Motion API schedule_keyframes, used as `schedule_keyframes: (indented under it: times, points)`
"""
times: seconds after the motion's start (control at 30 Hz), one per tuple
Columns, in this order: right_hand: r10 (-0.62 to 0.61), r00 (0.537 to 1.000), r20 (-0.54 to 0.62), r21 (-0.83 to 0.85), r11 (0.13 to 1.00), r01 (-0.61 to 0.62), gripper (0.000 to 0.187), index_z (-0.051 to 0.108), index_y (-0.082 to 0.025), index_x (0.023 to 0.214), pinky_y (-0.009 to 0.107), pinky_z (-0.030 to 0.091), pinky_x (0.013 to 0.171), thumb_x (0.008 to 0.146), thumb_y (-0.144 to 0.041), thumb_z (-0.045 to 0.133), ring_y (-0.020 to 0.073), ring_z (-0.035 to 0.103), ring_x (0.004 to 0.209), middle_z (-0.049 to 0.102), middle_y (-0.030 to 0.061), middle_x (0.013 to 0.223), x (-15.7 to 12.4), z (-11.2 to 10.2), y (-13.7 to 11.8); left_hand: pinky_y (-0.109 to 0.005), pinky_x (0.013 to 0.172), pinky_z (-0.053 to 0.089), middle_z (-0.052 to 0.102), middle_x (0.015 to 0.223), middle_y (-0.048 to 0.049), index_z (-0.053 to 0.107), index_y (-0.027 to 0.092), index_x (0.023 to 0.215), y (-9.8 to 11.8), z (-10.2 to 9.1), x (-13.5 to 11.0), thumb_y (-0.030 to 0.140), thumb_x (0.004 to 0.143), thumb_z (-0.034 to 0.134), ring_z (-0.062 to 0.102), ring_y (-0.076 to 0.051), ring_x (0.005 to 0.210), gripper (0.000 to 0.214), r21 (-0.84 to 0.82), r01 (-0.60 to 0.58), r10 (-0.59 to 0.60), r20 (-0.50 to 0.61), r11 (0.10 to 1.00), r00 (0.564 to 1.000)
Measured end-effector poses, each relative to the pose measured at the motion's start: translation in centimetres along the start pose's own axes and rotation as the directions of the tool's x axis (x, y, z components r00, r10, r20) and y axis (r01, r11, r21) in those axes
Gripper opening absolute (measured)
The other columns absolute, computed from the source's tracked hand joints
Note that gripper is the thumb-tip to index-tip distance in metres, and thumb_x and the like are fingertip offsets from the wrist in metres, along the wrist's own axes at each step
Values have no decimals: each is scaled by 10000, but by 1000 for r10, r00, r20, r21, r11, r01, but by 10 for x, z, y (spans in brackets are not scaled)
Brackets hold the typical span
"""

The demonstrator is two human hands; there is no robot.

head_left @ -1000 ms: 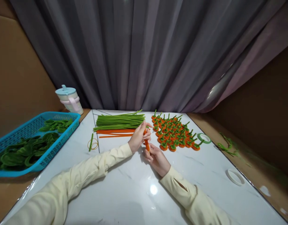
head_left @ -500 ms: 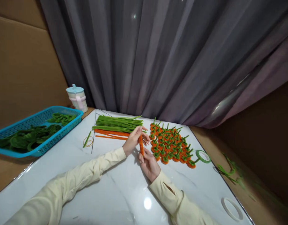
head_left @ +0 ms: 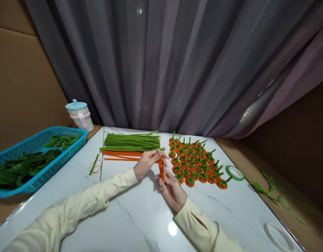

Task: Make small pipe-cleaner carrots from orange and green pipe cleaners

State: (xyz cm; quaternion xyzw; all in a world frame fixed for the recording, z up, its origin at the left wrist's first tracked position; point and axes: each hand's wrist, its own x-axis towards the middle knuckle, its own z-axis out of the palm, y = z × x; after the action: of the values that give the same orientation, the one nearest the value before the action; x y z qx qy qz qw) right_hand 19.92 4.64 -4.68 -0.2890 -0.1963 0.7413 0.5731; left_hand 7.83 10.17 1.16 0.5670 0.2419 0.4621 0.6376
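Note:
Between my two hands an orange pipe-cleaner coil stands nearly upright above the white table. My left hand pinches its upper end, with the other fingers spread behind it. The lower end sits in the fingertips of my right hand. Behind my left hand lie a thick bundle of green pipe cleaners and a thinner row of orange pipe cleaners, partly covered by that hand. To the right stand rows of small orange pipe-cleaner pieces with green tops and stems.
A blue basket with green pipe-cleaner pieces is at the left, near a lidded cup. A green tape roll and a white ring lie right. A rubber band lies by a green strip. Grey curtain hangs behind.
The view has shifted slightly, so the basket and cup appear lower and further left. Both hands still hold the orange coil in nearly the same pose.

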Motion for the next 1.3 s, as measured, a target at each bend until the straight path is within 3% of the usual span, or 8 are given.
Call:
schedule_keyframes:
  times: [0.2, 0.33, 0.57, 0.67, 0.73, 0.8, 1.0, 1.3]
  points:
    - [5, 999, 50, -48, 999, -3, 244, 561, -152, 838, 207, 272, 434, 630, -164, 690, 84, 383, 449, 471, -40, 534, -1, 0, -1, -281, 689, 485, 683, 720, -81, 668, 100, 797, 1, -1, -7, 432, 792, 572, 635, -181, 688, 346, 71, 35, -34, -16, 997, 999]
    - [-19, 997, 69, -71, 997, 24, 236, 555, -167, 823, 223, 303, 441, 618, -126, 665, 87, 377, 452, 483, -33, 583, -2, 3, -3, -291, 725, 488, 696, 758, -88, 697, 104, 814, -6, 4, -14, 437, 777, 586, 646, -200, 728, 353, 68, 86, -85, -16, 994, 996]
    - [5, 998, 61, -61, 998, -2, 230, 572, -160, 826, 206, 302, 443, 622, -161, 677, 80, 382, 451, 505, -25, 562, -3, 2, -3, -261, 467, 453, 649, 590, -56, 692, 92, 900, -23, 12, -28, 505, 776, 553, 569, -148, 430, 454, 77, 164, -163, -9, 983, 987]
    - [-2, 997, 77, -75, 997, 7, 202, 585, -147, 800, 203, 294, 443, 615, -160, 666, 81, 368, 439, 503, -20, 514, -2, 1, -3, -308, 703, 500, 684, 752, -80, 707, 122, 849, -28, 12, -32, 444, 805, 546, 633, -184, 656, 363, 168, 66, -67, -1, 984, 998]
    - [3, 996, 90, -99, 995, 6, 150, 577, -148, 755, 207, 290, 439, 627, -169, 653, 82, 356, 432, 498, -16, 499, -2, 1, -3, -335, 898, 438, 681, 919, -95, 709, 140, 732, -30, 11, -34, 400, 816, 545, 612, -211, 892, 319, 228, -22, 21, 6, 973, 1000]
    - [7, 995, 95, -106, 994, 4, 131, 560, -157, 727, 208, 293, 440, 631, -169, 649, 81, 351, 431, 491, -19, 506, -3, 1, -3, -348, 979, 378, 664, 1011, -98, 682, 150, 623, -31, 11, -35, 376, 826, 537, 559, -219, 1028, 337, 268, -56, 55, 9, 962, 998]
    - [5, 994, 107, -77, 997, 3, 134, 541, -159, 698, 203, 296, 447, 623, -145, 651, 70, 352, 439, 473, -26, 547, -2, 0, -3, -341, 1014, 331, 635, 1099, -99, 651, 158, 581, -32, 11, -35, 357, 829, 535, 509, -214, 1105, 338, 327, -55, 51, 19, 944, 999]
    - [27, 992, 123, -52, 998, -20, 98, 591, -147, 777, 195, 271, 440, 683, -155, 615, 76, 298, 422, 463, -27, 480, -2, -2, -2, -319, 989, 344, 650, 1062, -100, 643, 152, 536, -30, 8, -27, 368, 846, 503, 520, -211, 1077, 403, 322, 1, -17, 47, 947, 999]
